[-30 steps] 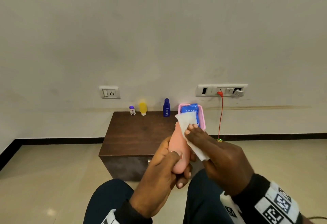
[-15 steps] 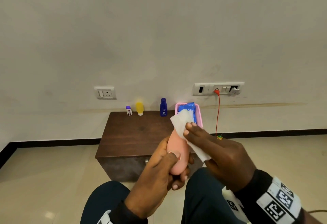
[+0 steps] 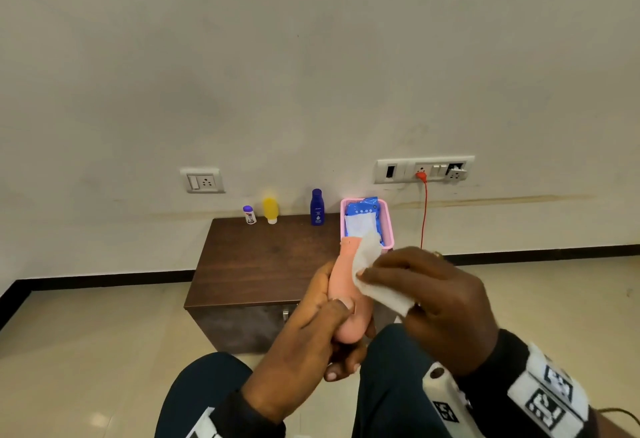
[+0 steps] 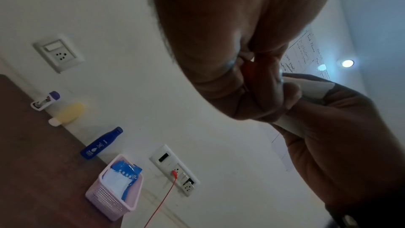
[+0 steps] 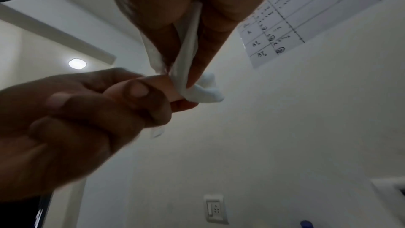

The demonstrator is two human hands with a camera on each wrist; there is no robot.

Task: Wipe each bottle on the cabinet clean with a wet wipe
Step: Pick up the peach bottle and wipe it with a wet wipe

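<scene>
My left hand (image 3: 325, 326) grips the lower half of a peach-pink bottle (image 3: 341, 275) held up over my lap, in front of the dark wood cabinet (image 3: 263, 264). My right hand (image 3: 429, 295) pinches a white wet wipe (image 3: 367, 257) and presses it against the bottle's upper right side. In the right wrist view the wet wipe (image 5: 203, 91) wraps the end of the peach-pink bottle (image 5: 162, 86). Along the cabinet's back edge stand a small white bottle with a purple cap (image 3: 249, 215), a yellow bottle (image 3: 270, 210) and a dark blue bottle (image 3: 317, 208).
A pink basket (image 3: 387, 226) with a blue pack of wipes (image 3: 363, 219) sits on the cabinet's back right corner. A red cable (image 3: 424, 209) hangs from the wall socket strip (image 3: 424, 170) down to the floor beside it. My knees are below the hands.
My right hand has slid the wipe down and round the right side of the bottle, so the neck now shows. The left hand keeps its grip. My head has moved a little.
</scene>
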